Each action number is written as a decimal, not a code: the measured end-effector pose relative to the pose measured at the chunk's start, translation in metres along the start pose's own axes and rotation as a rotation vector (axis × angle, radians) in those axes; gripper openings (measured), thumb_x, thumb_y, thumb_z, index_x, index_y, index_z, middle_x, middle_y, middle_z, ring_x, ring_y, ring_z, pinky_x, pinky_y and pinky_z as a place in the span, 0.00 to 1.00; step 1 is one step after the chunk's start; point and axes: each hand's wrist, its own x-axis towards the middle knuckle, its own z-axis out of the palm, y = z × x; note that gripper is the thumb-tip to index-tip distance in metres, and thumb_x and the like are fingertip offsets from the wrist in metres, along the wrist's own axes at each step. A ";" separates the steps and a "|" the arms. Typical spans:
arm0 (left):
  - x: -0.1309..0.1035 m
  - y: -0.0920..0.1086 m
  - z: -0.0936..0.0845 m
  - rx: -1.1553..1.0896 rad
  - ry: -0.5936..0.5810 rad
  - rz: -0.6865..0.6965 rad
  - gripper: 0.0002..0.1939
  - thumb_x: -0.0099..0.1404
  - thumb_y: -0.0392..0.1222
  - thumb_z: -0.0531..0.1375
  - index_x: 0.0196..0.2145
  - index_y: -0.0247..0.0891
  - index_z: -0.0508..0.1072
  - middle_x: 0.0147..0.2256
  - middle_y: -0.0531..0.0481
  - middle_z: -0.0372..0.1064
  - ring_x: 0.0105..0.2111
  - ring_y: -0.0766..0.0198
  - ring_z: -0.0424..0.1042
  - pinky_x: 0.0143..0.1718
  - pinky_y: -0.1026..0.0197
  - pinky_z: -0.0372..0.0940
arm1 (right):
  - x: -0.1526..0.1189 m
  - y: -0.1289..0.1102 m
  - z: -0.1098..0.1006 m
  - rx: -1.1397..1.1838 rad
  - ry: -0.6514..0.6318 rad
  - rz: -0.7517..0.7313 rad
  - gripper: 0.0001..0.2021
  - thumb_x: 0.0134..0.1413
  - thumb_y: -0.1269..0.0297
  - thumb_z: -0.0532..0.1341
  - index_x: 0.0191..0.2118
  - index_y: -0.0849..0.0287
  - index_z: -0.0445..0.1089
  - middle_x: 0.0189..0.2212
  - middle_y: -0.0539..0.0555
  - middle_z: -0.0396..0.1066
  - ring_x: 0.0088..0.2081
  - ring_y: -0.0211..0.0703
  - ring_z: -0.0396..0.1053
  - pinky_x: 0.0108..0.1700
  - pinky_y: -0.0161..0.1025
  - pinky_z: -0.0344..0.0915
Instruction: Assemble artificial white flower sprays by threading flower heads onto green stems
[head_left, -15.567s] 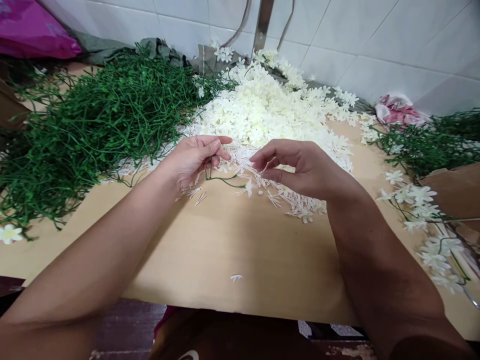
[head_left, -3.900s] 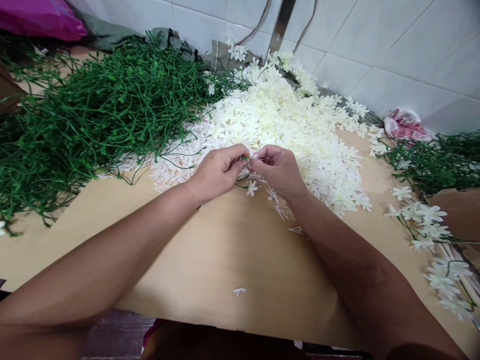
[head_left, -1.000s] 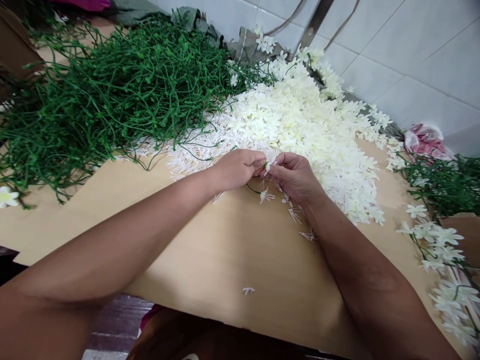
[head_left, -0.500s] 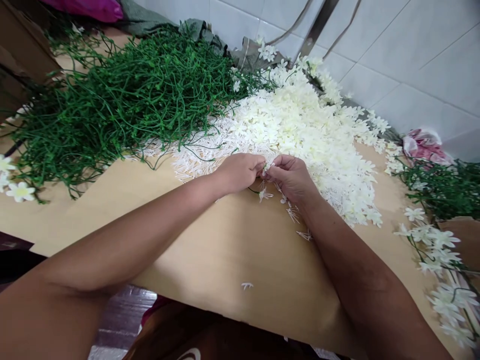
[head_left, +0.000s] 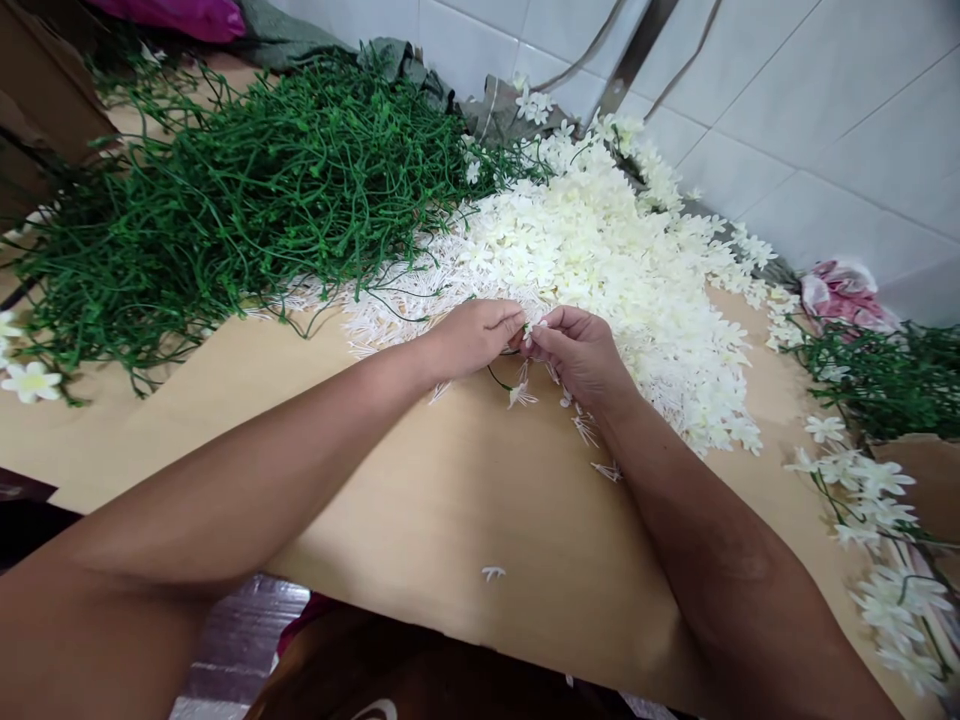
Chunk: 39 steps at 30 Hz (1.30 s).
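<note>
In the head view my left hand (head_left: 474,336) is closed in a pinch on a thin green plastic stem (head_left: 495,379), which curves out below the fingers. A white blossom (head_left: 522,394) hangs at the lower end of that curve. Against it, my right hand (head_left: 586,356) pinches a small white flower piece (head_left: 529,335); the fingertips hide much of it. Both hands meet at the near edge of a heap of white artificial flowers (head_left: 592,235), above the tan board. Thin white pieces (head_left: 585,430) lie scattered beside my right wrist.
A big tangle of green stems (head_left: 277,190) covers the back left. Finished-looking flower sprays (head_left: 877,490) and more greenery (head_left: 892,380) lie along the right side. One white scrap (head_left: 493,573) rests on the tan board (head_left: 405,500). A tiled wall (head_left: 817,110) closes off the back.
My left hand has shifted slightly, and the stem with its hanging blossom has swung a little to the left. Both hands stay close together, still pinching. The view has moved slightly.
</note>
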 end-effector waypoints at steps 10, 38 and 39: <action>0.003 0.003 -0.001 -0.001 0.032 -0.020 0.13 0.65 0.35 0.50 0.22 0.34 0.64 0.22 0.56 0.60 0.25 0.70 0.58 0.31 0.65 0.54 | -0.003 0.000 0.002 -0.060 0.012 -0.062 0.12 0.31 0.65 0.72 0.20 0.58 0.68 0.17 0.45 0.71 0.22 0.32 0.71 0.31 0.33 0.70; 0.005 0.011 0.002 -0.421 -0.069 -0.097 0.19 0.67 0.31 0.49 0.18 0.33 0.61 0.17 0.57 0.53 0.19 0.75 0.51 0.25 0.68 0.49 | -0.001 0.004 -0.007 0.039 -0.092 -0.104 0.07 0.37 0.67 0.70 0.22 0.58 0.71 0.18 0.45 0.73 0.23 0.32 0.72 0.33 0.33 0.72; 0.005 0.010 0.002 -0.433 -0.076 -0.105 0.19 0.67 0.31 0.49 0.18 0.32 0.62 0.17 0.57 0.54 0.19 0.75 0.52 0.25 0.68 0.49 | -0.001 0.004 -0.006 0.048 -0.095 -0.098 0.08 0.36 0.66 0.71 0.22 0.58 0.71 0.18 0.45 0.72 0.22 0.32 0.71 0.33 0.34 0.72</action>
